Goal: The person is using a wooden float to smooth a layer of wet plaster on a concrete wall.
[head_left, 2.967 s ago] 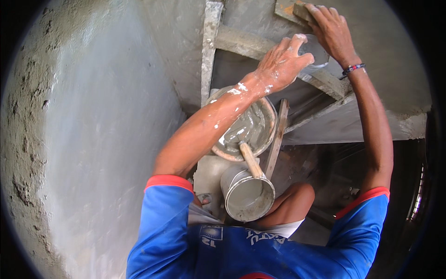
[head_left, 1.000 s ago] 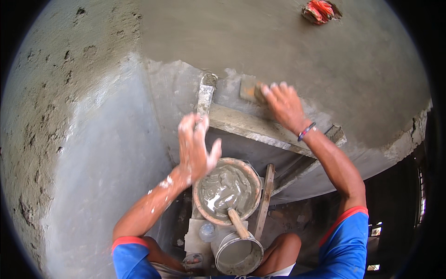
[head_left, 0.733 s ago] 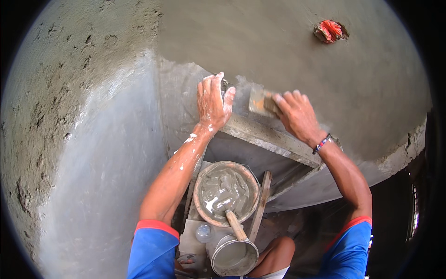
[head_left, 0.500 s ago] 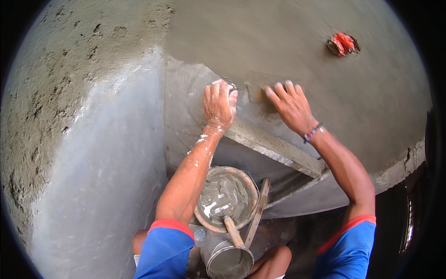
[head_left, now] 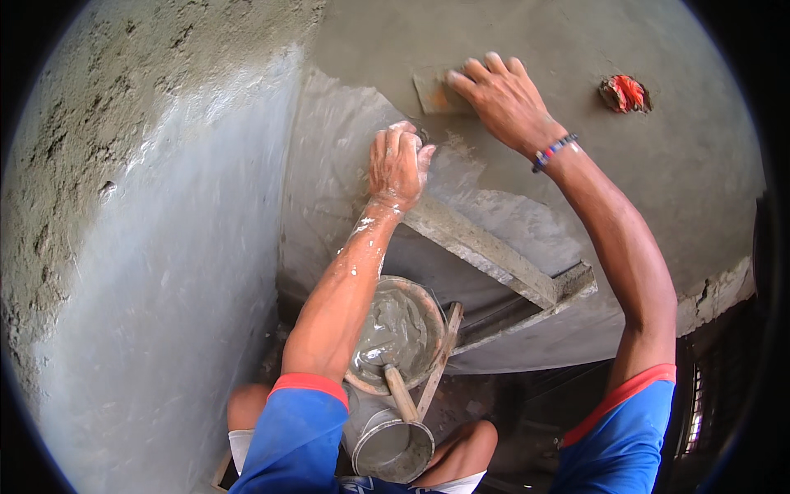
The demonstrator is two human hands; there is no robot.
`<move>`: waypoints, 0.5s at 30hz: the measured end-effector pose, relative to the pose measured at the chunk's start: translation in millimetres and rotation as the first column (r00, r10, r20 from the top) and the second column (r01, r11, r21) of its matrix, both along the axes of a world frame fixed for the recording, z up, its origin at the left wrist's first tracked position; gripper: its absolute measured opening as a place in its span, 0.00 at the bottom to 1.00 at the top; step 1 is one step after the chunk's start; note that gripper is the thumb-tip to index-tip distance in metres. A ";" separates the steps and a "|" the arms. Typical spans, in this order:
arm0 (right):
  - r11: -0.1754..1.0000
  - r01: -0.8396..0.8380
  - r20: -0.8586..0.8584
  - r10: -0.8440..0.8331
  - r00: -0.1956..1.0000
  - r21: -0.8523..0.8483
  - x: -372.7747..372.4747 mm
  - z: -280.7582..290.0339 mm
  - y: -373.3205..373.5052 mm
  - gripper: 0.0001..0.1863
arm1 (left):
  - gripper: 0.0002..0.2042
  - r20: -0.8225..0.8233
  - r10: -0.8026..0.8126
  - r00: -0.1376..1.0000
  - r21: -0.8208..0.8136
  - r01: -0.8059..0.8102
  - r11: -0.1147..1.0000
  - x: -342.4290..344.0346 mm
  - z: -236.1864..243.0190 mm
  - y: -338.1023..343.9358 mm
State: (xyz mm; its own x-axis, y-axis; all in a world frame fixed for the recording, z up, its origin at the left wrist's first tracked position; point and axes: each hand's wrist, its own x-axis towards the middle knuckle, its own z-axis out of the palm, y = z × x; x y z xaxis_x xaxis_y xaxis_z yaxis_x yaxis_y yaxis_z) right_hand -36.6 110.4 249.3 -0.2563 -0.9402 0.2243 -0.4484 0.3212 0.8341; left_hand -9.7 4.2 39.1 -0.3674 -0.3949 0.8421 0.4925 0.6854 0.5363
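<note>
A flat rectangular float [head_left: 436, 90], grey with an orange patch, lies against the damp plastered wall [head_left: 518, 29], gripped by my right hand [head_left: 506, 107]. Below and left of it, my left hand [head_left: 399, 169], flecked with white, has its fingers curled round the upper end of a cement-crusted frame [head_left: 485, 247]. Beneath my arms sits a wide bucket of grey slurry [head_left: 403, 317] with a wooden-handled tool [head_left: 401, 393] in it. A smaller metal pail [head_left: 395, 449] stands just below, between my knees.
Rough render [head_left: 66, 148] and a smooth grey coat [head_left: 156, 288] cover the left wall. A crumpled red wad [head_left: 627, 92] fills a hole in the upper wall. A wooden batten [head_left: 440, 354] leans beside the bucket. Dark space and a barred window [head_left: 691, 407] lie at lower right.
My left hand has risen from above the bucket to the frame's top. My right hand, with the float, has swept upward over the wall from just above the crossbar.
</note>
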 end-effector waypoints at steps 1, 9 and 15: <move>0.994 0.043 0.016 -0.045 0.999 0.099 6.0 -5.3 8.7 0.14 | 0.10 -0.001 0.011 1.000 -0.008 -0.011 1.000 0.3 -1.5 -3.0; 0.766 0.351 0.049 -0.445 0.894 0.539 56.4 -23.9 156.8 0.12 | 0.16 0.016 -0.013 1.000 0.026 0.013 1.000 0.0 -8.5 -1.2; 0.947 0.175 0.100 -0.209 0.973 0.271 66.0 24.0 57.4 0.19 | 0.37 0.020 0.123 0.992 0.111 -0.124 0.986 1.4 -6.2 4.4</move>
State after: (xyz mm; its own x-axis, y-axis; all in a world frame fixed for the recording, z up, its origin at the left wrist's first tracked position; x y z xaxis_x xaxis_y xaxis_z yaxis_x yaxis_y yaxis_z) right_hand 29.4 167.8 273.3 -0.4481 -0.8916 -0.0654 -0.5063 0.1928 0.8405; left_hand -8.3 8.6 32.9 -0.3205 -0.5291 0.7857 0.4001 0.6762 0.6185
